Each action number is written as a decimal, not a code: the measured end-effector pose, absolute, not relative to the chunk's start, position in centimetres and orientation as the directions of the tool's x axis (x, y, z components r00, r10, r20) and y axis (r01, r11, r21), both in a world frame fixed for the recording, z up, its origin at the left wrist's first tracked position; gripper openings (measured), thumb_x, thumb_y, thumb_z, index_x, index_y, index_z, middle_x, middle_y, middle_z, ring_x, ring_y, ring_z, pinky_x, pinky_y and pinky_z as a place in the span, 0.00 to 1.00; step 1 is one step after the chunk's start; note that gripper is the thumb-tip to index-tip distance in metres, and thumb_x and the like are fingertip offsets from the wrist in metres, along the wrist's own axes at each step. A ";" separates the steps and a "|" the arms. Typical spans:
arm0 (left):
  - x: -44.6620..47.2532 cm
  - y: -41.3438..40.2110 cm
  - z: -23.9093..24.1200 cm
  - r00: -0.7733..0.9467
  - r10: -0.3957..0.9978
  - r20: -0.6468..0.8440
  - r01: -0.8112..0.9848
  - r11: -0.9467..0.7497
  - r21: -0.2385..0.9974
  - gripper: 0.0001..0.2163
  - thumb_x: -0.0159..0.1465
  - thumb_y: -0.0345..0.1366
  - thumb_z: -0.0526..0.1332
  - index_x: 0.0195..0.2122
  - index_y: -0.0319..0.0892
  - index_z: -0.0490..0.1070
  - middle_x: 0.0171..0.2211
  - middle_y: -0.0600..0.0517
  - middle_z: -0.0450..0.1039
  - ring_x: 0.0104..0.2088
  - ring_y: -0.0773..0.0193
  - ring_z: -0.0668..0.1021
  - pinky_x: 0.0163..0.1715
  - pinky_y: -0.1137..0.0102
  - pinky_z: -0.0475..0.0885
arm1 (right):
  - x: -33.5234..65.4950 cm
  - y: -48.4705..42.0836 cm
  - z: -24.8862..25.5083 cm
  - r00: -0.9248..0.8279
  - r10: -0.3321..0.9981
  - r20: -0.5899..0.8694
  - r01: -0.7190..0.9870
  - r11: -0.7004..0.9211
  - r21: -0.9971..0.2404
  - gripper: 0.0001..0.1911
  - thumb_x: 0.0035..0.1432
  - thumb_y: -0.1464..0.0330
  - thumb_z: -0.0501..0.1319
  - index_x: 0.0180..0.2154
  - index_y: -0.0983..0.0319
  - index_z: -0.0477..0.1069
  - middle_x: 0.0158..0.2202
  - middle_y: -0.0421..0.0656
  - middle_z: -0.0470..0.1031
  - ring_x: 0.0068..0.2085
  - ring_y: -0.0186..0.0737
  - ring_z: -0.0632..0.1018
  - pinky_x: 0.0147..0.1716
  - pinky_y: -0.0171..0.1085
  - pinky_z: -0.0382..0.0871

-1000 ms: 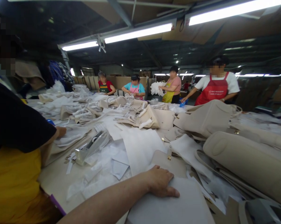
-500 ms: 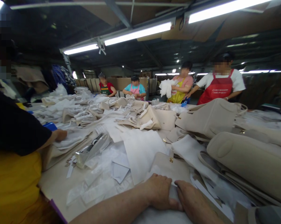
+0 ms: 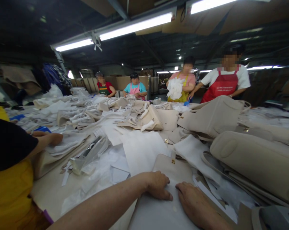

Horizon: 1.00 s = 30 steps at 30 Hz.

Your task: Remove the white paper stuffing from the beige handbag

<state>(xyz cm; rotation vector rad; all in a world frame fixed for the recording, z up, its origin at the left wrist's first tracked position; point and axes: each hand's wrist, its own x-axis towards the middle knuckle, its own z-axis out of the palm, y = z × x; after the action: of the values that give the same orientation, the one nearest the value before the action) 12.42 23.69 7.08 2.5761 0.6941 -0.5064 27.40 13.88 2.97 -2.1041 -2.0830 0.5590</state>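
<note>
A beige handbag [image 3: 163,162] with a gold clasp [image 3: 173,161] lies flat in front of me. Its smooth pale near part [image 3: 156,212] extends toward my body. My left hand [image 3: 158,185] rests on this surface with curled fingers and the thumb pointing right. Whatever those fingers may hold is hidden. Just to the right, my right hand [image 3: 193,200] lies on the same surface, fingers forward and slightly bent, nothing visible in it. A small gap separates the two hands. White padding sheets [image 3: 144,150] lie beyond the bag.
At left, a co-worker's hand [image 3: 55,138] touches wrapped material beside a tape dispenser [image 3: 88,153]. More beige bags [image 3: 250,163] are heaped on the right, with a grey object [image 3: 277,218] at the near corner. Several people stand across the table, one holding white material [image 3: 175,88].
My hands have drawn apart, the left one shifting left, and more of the pale surface shows beneath them. Across the table, the white material is now in front of the person holding it.
</note>
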 end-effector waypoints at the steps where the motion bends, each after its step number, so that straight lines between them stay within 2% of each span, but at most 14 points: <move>1: 12.5 23.9 7.0 0.803 0.381 -0.458 0.541 -0.787 0.295 0.30 0.57 0.51 0.56 0.55 0.36 0.65 0.52 0.35 0.68 0.52 0.45 0.71 0.50 0.58 0.67 | 27.5 14.0 3.0 -0.035 0.983 -0.180 0.939 -0.029 -0.342 0.19 0.58 0.71 0.44 0.42 0.62 0.71 0.41 0.49 0.74 0.45 0.45 0.73 0.46 0.43 0.62; 7: 12.7 24.5 7.1 0.746 0.416 -0.521 0.605 -0.750 0.267 0.39 0.51 0.59 0.58 0.57 0.33 0.62 0.54 0.34 0.64 0.52 0.44 0.70 0.51 0.57 0.66 | 28.2 15.1 2.7 -0.057 0.964 -0.260 0.923 -0.048 -0.382 0.18 0.58 0.68 0.45 0.42 0.61 0.71 0.42 0.49 0.72 0.46 0.46 0.71 0.47 0.42 0.60; 13: 12.7 24.2 7.8 0.650 0.514 -0.560 0.689 -0.709 0.149 0.40 0.49 0.63 0.57 0.52 0.31 0.68 0.50 0.31 0.68 0.47 0.41 0.74 0.47 0.56 0.69 | 28.0 15.0 2.5 -0.037 0.969 -0.246 0.916 -0.066 -0.395 0.18 0.59 0.67 0.45 0.41 0.61 0.71 0.42 0.49 0.72 0.46 0.47 0.71 0.46 0.44 0.59; 20: 12.3 25.2 6.3 0.739 0.438 -0.512 0.656 -0.638 0.402 0.41 0.43 0.62 0.63 0.54 0.40 0.66 0.51 0.40 0.70 0.50 0.48 0.73 0.50 0.61 0.68 | 27.9 14.9 2.4 -0.031 0.971 -0.238 0.915 -0.069 -0.397 0.19 0.59 0.67 0.44 0.42 0.60 0.72 0.41 0.48 0.71 0.47 0.47 0.70 0.46 0.45 0.59; 26: 12.3 24.7 7.2 0.671 0.492 -0.554 0.690 -0.687 0.226 0.42 0.45 0.66 0.57 0.53 0.39 0.67 0.50 0.37 0.71 0.49 0.43 0.73 0.48 0.56 0.68 | 28.1 15.0 1.8 -0.037 0.976 -0.216 0.921 -0.050 -0.385 0.19 0.59 0.67 0.44 0.41 0.60 0.72 0.41 0.48 0.72 0.46 0.48 0.71 0.45 0.45 0.59; 30: 12.6 24.9 7.8 0.644 0.491 -0.587 0.699 -0.689 0.191 0.43 0.44 0.66 0.57 0.54 0.40 0.66 0.51 0.38 0.70 0.49 0.44 0.73 0.48 0.57 0.68 | 28.1 14.8 1.8 -0.037 0.979 -0.199 0.917 -0.046 -0.396 0.19 0.59 0.67 0.44 0.41 0.60 0.72 0.40 0.47 0.72 0.46 0.47 0.71 0.45 0.44 0.59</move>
<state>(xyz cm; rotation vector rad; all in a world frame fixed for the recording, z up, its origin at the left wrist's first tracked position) 12.61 24.86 7.83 2.4619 0.9391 -0.7078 28.08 14.81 1.77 -2.0741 -2.0636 0.6488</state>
